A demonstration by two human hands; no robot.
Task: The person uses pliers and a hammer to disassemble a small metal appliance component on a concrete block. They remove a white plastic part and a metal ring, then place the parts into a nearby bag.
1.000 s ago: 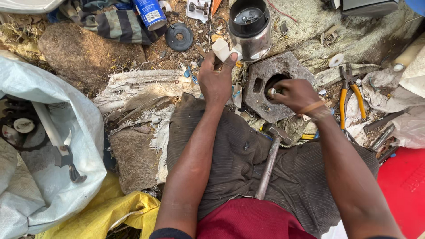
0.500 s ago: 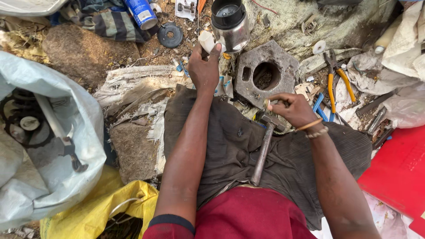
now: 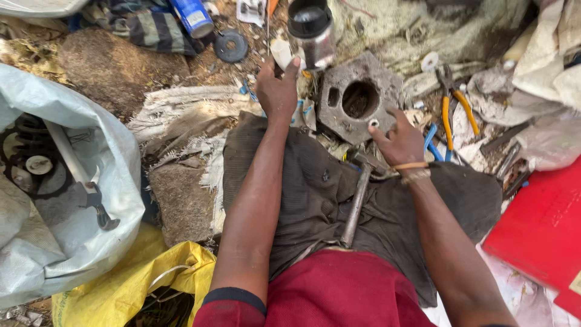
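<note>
From the head camera, the only view I have, I look straight down at 2 bare arms stretched over a dark cloth (image 3: 315, 181) spread on littered ground.

My left hand (image 3: 276, 89) is loosely curled with the thumb raised against the base of a shiny metal cylinder (image 3: 311, 31) at the cloth's far edge. It touches the cylinder; I cannot tell whether it truly grips it.

My right hand (image 3: 399, 140) is half open, fingers spread, fingertips resting on the near right edge of a grey cast metal plate (image 3: 358, 97) with 1 large round hole. A small pale ring (image 3: 374, 123) lies on the plate just beside those fingertips.

A hammer (image 3: 356, 200) lies on the cloth between the arms, its long axis running from my lap up toward the plate, head just beside the right hand, so that hand is nearer.

Orange-handled pliers (image 3: 452, 103) lie right of the plate.
</note>
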